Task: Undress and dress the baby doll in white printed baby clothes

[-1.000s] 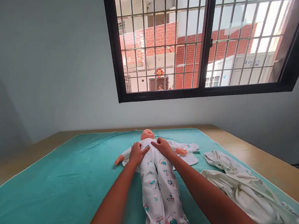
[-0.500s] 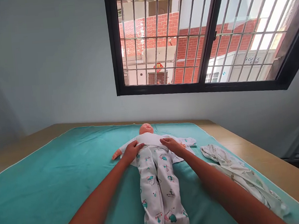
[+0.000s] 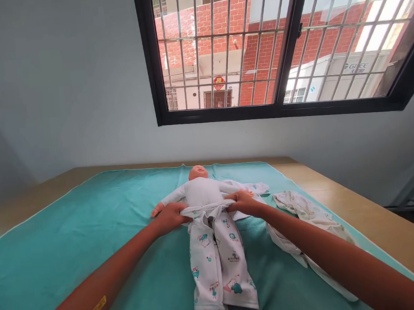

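A baby doll (image 3: 203,192) in a white long-sleeved top lies on its back, its head toward the wall. White printed trousers (image 3: 204,250) cover its legs, with a foot just showing at one hem. My left hand (image 3: 172,217) is closed on the left side of the trousers' waistband. Gripping the right side of the same waistband is my right hand (image 3: 242,202). The waistband is stretched wide between both hands, below the doll's belly. Part of another printed garment (image 3: 258,188) lies beneath the doll's arm on the right.
A teal sheet (image 3: 92,240) covers most of the wooden surface (image 3: 335,190). Crumpled pale clothing (image 3: 304,212) lies to the right, partly behind my right forearm. Beyond stand a grey wall (image 3: 79,79) and a barred, black-framed window (image 3: 221,114).
Both hands have moved slightly apart and toward me, drawing the trousers' waistband down and outward from the doll's belly. More of the white top shows. The camera view has tilted a little.
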The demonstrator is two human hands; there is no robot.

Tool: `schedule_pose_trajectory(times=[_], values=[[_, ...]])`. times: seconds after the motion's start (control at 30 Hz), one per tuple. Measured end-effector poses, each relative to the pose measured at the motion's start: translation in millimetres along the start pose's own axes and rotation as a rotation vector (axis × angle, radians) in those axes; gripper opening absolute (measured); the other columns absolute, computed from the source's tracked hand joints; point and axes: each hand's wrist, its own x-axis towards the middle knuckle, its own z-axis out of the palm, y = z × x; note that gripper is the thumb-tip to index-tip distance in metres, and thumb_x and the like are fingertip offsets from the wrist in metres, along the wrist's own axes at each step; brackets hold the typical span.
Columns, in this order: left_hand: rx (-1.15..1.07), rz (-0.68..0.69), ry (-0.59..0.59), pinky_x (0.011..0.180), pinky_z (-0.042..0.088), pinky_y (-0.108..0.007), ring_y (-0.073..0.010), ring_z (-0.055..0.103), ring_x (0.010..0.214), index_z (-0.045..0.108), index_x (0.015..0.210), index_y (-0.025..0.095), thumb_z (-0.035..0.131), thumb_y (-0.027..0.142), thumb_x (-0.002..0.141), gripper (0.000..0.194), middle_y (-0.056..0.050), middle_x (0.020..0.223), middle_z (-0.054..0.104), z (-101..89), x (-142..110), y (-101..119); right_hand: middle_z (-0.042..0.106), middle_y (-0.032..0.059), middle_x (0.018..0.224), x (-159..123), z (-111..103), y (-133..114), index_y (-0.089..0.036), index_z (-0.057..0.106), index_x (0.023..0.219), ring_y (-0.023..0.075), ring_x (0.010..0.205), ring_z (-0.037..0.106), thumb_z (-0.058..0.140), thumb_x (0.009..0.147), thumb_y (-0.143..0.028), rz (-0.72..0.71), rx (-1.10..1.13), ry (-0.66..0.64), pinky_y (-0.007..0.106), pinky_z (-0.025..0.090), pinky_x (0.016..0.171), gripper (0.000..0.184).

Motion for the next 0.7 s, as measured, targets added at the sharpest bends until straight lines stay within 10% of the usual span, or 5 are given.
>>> schedule_pose_trajectory(times=[0.2, 0.43, 0.7], values=[[-0.084, -0.132, 0.000, 0.062, 0.038, -0.024, -0.0174, 0.053, 0.072, 0.070, 0.078, 0.017, 0.065, 0.043, 0.071, 0.028, 0.001, 0.068, 0.060, -4.6, -14.3, 1.4, 0.051, -0.0028, 0.060, -4.1, 4.9, 7.3, -0.015, 0.060, 0.065, 0.0095, 0.054, 0.040, 0.067, 0.060, -0.027, 0.112, 0.448, -0.128, 0.022, 0.029, 0.050, 0.014], [-0.153, -0.117, -0.295, 0.067, 0.043, -0.024, -0.0192, 0.059, 0.083, 0.070, 0.093, 0.019, 0.074, 0.049, 0.064, 0.042, 0.000, 0.086, 0.066, -16.0, -22.3, -10.4, 0.055, -0.0036, 0.065, -11.1, -11.5, -1.8, -0.015, 0.069, 0.076, 0.0099, 0.062, 0.046, 0.080, 0.059, -0.039, 0.123, 0.014, -0.409, 0.019, 0.031, 0.053, 0.032], [-0.509, -0.076, -0.329, 0.082, 0.045, -0.028, -0.0218, 0.059, 0.095, 0.072, 0.094, 0.017, 0.065, 0.034, 0.071, 0.030, -0.003, 0.098, 0.069, -9.2, -36.3, 7.1, 0.064, 0.0003, 0.078, -36.0, 6.0, -4.6, -0.015, 0.073, 0.085, 0.0136, 0.074, 0.053, 0.068, 0.067, -0.026, 0.040, 0.319, -0.180, 0.023, 0.040, 0.067, 0.021]])
